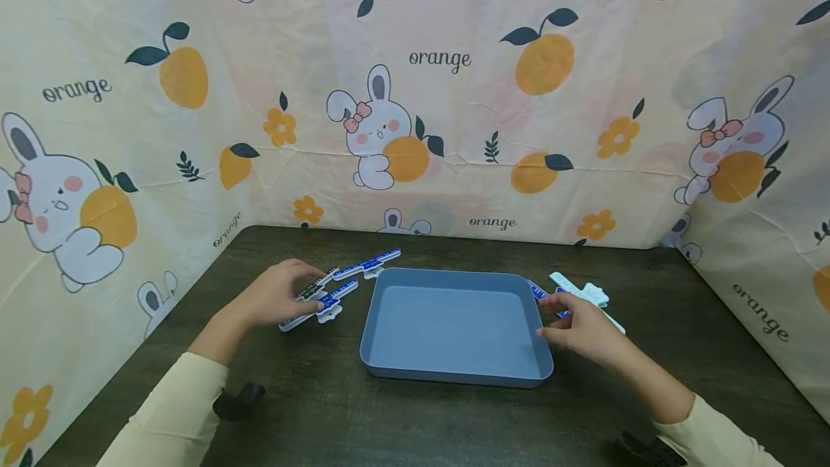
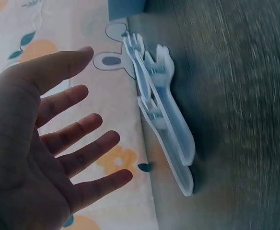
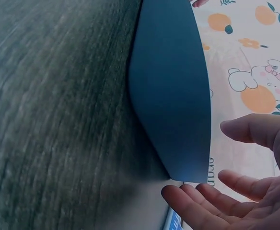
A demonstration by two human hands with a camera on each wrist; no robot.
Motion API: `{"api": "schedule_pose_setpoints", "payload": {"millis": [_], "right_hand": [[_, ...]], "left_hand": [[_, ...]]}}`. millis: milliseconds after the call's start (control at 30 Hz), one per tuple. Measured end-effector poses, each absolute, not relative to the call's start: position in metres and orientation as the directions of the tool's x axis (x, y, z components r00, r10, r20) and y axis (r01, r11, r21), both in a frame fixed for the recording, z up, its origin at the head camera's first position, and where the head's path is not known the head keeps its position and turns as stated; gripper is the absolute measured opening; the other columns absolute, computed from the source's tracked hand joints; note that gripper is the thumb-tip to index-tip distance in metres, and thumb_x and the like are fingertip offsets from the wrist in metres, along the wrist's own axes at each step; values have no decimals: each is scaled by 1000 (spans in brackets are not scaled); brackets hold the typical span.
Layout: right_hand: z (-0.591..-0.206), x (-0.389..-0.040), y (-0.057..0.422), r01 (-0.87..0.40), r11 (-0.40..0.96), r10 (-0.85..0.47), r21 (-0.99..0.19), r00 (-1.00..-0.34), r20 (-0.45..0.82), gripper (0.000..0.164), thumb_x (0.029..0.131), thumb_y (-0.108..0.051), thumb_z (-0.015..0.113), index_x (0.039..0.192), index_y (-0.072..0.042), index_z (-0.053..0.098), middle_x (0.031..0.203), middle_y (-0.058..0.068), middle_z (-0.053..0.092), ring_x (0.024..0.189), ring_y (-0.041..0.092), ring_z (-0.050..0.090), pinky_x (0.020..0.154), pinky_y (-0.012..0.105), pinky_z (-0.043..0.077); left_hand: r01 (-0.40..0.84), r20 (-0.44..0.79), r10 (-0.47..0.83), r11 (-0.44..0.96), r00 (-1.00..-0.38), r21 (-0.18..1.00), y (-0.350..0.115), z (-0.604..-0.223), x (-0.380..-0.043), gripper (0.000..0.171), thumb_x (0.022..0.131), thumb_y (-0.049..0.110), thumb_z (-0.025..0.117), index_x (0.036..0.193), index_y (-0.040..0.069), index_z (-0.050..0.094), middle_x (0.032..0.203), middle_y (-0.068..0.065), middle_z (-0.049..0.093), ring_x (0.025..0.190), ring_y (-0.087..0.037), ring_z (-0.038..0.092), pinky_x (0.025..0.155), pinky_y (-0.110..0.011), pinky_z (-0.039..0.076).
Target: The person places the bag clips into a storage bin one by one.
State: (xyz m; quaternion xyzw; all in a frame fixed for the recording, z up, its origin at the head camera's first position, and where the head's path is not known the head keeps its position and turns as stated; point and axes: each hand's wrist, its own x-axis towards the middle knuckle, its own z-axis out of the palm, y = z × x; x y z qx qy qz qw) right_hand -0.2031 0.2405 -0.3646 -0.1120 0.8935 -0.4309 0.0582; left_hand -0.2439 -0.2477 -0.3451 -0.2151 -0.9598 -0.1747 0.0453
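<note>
My left hand (image 1: 282,292) hovers over a group of ruler-like plastic clips on the table, fingers spread and relaxed in the left wrist view. Among them are a blue-and-white clip (image 1: 366,264) at the back, another blue one (image 1: 341,291) in front, and a black-marked one (image 1: 322,282). Their pale undersides (image 2: 171,110) show beside the palm. To the right, my right hand (image 1: 586,326) is loosely bent at the right wall of a blue rectangular tray (image 1: 454,330). A mint-coloured clip (image 1: 565,282) and a blue clip (image 1: 537,290) lie partly behind that hand.
The dark wooden table (image 1: 311,402) carries the tray at its middle. A printed cloth (image 1: 467,107) with rabbits and oranges stands as a wall behind and at both sides. A dark strap piece (image 1: 238,401) sits by the left sleeve.
</note>
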Motion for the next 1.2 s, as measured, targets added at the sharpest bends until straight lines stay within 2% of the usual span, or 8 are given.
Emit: {"api": "schedule_pose_setpoints", "payload": {"millis": [200,467,700,867,1067,1200], "right_hand": [[-368,-205,241,-85,524,-256,-848,-965,-62,56,83,-4,73,129,14,45,118,32,55,92,30,64,66,42,58],[-371,-207,242,19,448,-270,-894,-950,-155,68,83,0,68,140,12,33,126,37,49,98,33,63,68,47,57],[-375,-207,243,98,352,-287,-931,-935,-207,82,81,5,65,148,8,18,130,39,45,102,37,62,72,51,56],[-376,-207,241,140,311,-294,-940,-926,-235,84,80,7,63,149,8,16,130,40,45,100,35,63,71,50,56],[-376,-206,241,153,288,-322,-945,-914,-246,84,81,8,61,150,7,14,132,41,43,101,35,63,71,50,57],[-376,-207,241,152,277,-334,-949,-911,-244,85,81,8,61,151,7,13,134,42,41,101,36,63,71,51,57]], "left_hand": [[389,99,380,850,-920,355,-254,-347,-255,45,81,16,76,121,1,65,119,-19,60,105,-37,57,87,-55,47],[361,10,387,849,-922,385,-261,-353,-271,48,77,7,72,124,-1,63,120,-20,61,102,-37,57,83,-54,48],[322,-78,377,866,-923,382,-259,-356,-278,51,72,-3,70,123,0,64,123,-23,60,110,-42,57,88,-57,47],[283,-137,352,886,-926,367,-258,-357,-281,54,70,-11,65,122,2,66,124,-23,61,115,-43,56,91,-56,47],[259,-163,328,903,-930,343,-258,-358,-282,56,69,-17,64,121,3,67,119,-19,65,108,-37,60,82,-47,52],[250,-165,320,906,-933,341,-258,-358,-282,55,69,-19,64,119,3,67,116,-19,65,107,-37,61,82,-47,52]]}}
